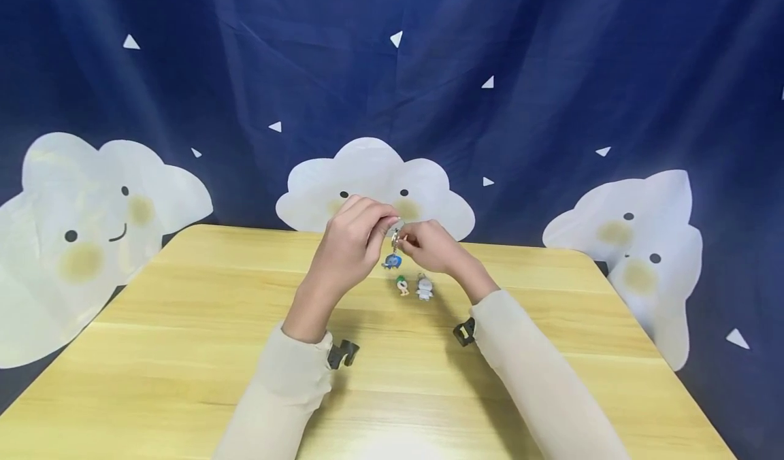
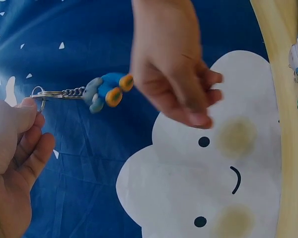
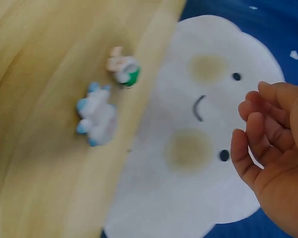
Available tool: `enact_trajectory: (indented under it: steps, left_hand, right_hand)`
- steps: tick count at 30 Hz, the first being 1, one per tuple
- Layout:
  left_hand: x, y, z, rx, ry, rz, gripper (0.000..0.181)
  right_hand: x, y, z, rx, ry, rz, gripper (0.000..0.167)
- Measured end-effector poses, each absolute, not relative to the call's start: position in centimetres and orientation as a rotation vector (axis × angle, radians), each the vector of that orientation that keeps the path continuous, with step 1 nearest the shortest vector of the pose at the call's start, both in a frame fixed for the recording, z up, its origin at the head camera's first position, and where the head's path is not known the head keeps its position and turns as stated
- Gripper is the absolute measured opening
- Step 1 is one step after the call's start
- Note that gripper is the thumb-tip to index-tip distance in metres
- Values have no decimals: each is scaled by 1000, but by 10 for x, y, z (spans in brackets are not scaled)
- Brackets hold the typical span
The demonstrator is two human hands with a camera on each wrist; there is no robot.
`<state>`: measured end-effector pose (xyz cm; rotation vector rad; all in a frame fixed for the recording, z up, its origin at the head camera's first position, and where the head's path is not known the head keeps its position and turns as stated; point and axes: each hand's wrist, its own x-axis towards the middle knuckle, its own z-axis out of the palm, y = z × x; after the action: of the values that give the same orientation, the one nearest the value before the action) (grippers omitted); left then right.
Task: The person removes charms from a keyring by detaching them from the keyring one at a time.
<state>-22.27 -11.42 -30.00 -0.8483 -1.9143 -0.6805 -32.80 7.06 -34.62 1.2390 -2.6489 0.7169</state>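
Observation:
My left hand (image 1: 352, 245) pinches the metal ring (image 2: 39, 96) of a keychain between thumb and fingertips, above the table. From the ring, a short chain carries a small blue figure (image 2: 109, 89) with orange feet. Close to the chain in the head view is my right hand (image 1: 433, 245), its fingers bent. In the right wrist view the right hand (image 3: 273, 134) has loosely curled fingers with nothing between them. Below the hands, a white and pale-blue figure (image 1: 425, 288) lies on the table beside a smaller figure with a green top (image 1: 401, 286).
The light wooden table (image 1: 202, 351) ends a short way beyond the two figures. Behind it hangs a dark blue curtain (image 1: 343, 72) with white clouds and triangles. Black wrist mounts (image 1: 343, 355) sit at both sleeve cuffs.

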Motion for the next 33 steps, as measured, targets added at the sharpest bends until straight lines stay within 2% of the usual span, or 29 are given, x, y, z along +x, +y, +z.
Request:
enact_trajectory:
  steps: [7,11,19,33]
  left_hand:
    - [-224,-115,-302,-857,-1925,-690,6]
    - [-226,-115,-305,-879,-1949,-676,6]
    - [-228,-118,-310,-915,-1978,-606,5]
    - [-228,-119,-318,-945,-1956,-577,4]
  right_hand:
    - [-303,75,-332,1319,-2387,688,16]
    - [-290,82,-329,1346,-2256,694,10]
    - [-269,88,-327,1383,-2067,740,16]
    - [-252,84,-341,1275,-1964,989,14]
